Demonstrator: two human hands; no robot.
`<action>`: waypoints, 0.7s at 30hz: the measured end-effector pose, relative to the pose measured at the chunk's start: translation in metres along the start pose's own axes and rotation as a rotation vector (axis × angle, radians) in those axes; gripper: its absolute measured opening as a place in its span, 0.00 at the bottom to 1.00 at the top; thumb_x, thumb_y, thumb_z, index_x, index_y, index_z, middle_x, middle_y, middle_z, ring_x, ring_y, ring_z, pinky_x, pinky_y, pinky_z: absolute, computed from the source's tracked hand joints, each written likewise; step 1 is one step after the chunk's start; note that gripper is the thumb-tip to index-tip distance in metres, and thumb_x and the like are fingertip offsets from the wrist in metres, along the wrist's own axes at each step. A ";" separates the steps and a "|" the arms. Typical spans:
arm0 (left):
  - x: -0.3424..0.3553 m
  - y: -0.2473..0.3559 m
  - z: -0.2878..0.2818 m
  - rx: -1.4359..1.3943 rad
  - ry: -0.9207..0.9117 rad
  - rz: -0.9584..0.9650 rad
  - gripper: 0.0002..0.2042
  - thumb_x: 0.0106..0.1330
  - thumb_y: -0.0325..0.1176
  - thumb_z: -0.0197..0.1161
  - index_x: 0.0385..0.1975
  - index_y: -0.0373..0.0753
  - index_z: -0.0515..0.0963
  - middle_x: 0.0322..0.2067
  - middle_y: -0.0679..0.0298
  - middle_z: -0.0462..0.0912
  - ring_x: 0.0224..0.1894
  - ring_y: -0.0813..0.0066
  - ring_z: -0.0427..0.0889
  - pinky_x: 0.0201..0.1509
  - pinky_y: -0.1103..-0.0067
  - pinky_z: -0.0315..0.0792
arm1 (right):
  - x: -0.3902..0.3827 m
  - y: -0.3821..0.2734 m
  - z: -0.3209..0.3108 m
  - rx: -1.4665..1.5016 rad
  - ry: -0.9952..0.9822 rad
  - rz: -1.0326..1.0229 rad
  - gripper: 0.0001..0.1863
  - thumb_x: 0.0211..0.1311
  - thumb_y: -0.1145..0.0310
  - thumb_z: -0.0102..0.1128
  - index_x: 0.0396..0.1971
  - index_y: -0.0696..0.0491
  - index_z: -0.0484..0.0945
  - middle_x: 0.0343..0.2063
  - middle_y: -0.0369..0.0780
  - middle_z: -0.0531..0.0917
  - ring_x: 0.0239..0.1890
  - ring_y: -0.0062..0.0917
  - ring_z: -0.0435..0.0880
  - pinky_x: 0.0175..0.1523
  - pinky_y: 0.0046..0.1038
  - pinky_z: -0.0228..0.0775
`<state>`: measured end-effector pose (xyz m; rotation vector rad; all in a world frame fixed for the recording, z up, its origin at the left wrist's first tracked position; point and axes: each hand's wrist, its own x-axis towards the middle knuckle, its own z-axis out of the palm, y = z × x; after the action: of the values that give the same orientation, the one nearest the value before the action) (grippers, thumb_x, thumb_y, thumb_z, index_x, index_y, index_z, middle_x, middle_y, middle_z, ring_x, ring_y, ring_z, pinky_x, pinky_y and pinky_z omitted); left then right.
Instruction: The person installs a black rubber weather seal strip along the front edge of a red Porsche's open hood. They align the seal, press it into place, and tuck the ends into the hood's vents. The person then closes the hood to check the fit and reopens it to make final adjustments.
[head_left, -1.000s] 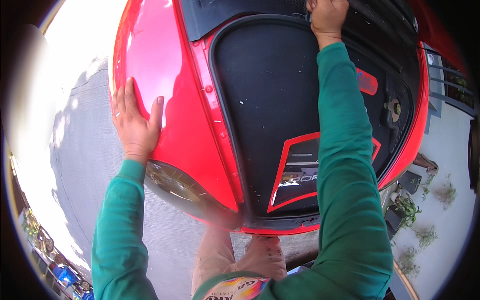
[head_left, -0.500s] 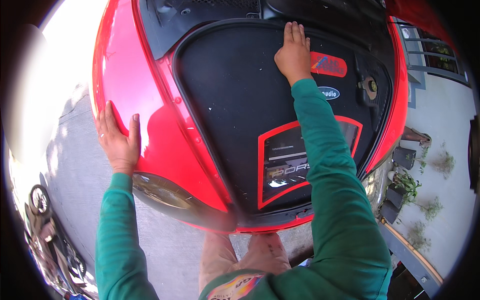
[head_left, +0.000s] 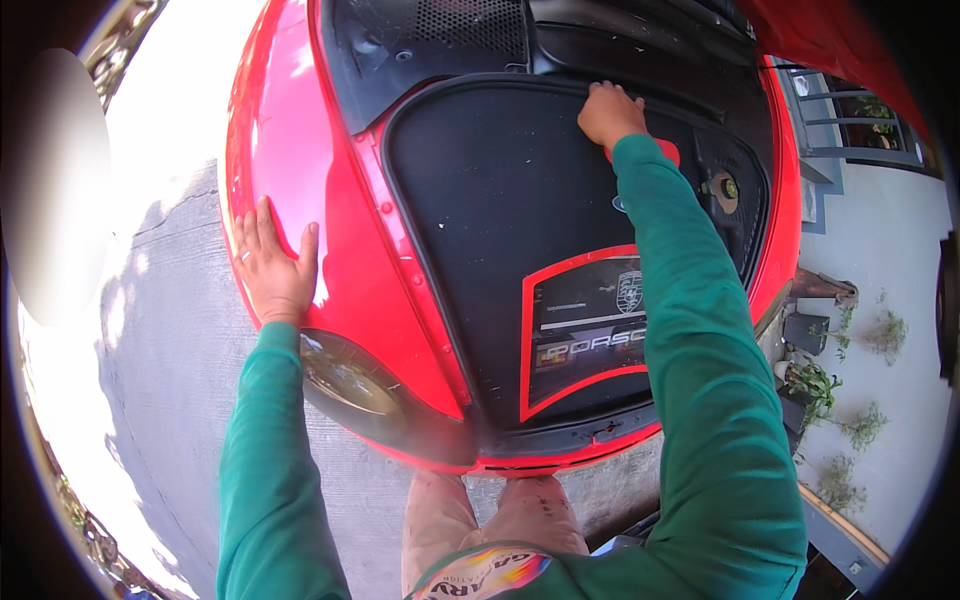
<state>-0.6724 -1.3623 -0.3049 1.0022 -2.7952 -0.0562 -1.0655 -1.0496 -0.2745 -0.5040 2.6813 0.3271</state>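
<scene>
My left hand (head_left: 272,262) lies flat on the red car's front fender (head_left: 300,180), fingers stretched out, just beyond the headlight (head_left: 345,373). Further off, my right hand (head_left: 612,115) is at the far rim of a black panel (head_left: 480,210) under the raised front hood. Its fingers are bent over the rim, and their tips are hidden. The panel carries a red-framed dark sticker (head_left: 580,335) near the front. My right forearm and hand partly cover a red sticker (head_left: 668,151) and a small oval one.
A capped filler neck (head_left: 728,188) stands at the panel's right. The raised red hood (head_left: 830,45) shows at the upper right. Along the white wall are potted plants (head_left: 812,385). Concrete ground (head_left: 160,340) runs along the car's left side. The bumper is close to my legs.
My right hand has gone from lying flat on the panel to bending its fingers at the far rim. My left hand still rests on the fender. The view has shifted.
</scene>
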 end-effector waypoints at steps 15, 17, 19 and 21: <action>0.002 0.009 0.001 -0.023 0.012 -0.011 0.43 0.70 0.64 0.59 0.78 0.45 0.60 0.74 0.49 0.65 0.81 0.50 0.54 0.79 0.47 0.50 | -0.035 -0.169 0.016 -0.017 0.290 -0.533 0.36 0.73 0.68 0.48 0.80 0.56 0.56 0.80 0.46 0.58 0.82 0.41 0.55 0.81 0.54 0.50; 0.002 0.013 0.004 -0.037 0.010 0.005 0.42 0.70 0.64 0.59 0.78 0.45 0.61 0.74 0.48 0.65 0.81 0.49 0.54 0.80 0.49 0.50 | -0.036 -0.171 0.038 0.018 0.374 -0.529 0.36 0.73 0.68 0.47 0.80 0.56 0.55 0.81 0.45 0.57 0.82 0.41 0.54 0.81 0.54 0.51; 0.001 0.011 -0.001 -0.019 -0.004 -0.006 0.41 0.71 0.64 0.59 0.78 0.44 0.62 0.74 0.47 0.65 0.81 0.48 0.54 0.81 0.53 0.50 | -0.038 -0.182 0.026 -0.011 0.253 -0.513 0.37 0.73 0.68 0.48 0.81 0.55 0.53 0.82 0.45 0.54 0.83 0.40 0.52 0.81 0.55 0.50; -0.001 0.008 -0.001 0.014 -0.016 -0.023 0.42 0.71 0.64 0.59 0.78 0.45 0.61 0.74 0.47 0.65 0.81 0.49 0.55 0.80 0.52 0.51 | -0.034 -0.196 0.009 -0.179 0.122 -0.503 0.37 0.74 0.68 0.48 0.81 0.54 0.52 0.82 0.44 0.52 0.84 0.40 0.51 0.81 0.56 0.50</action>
<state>-0.6761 -1.3555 -0.3031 1.0423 -2.8019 -0.0476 -0.9566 -1.2150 -0.2982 -1.2553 2.5316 0.3969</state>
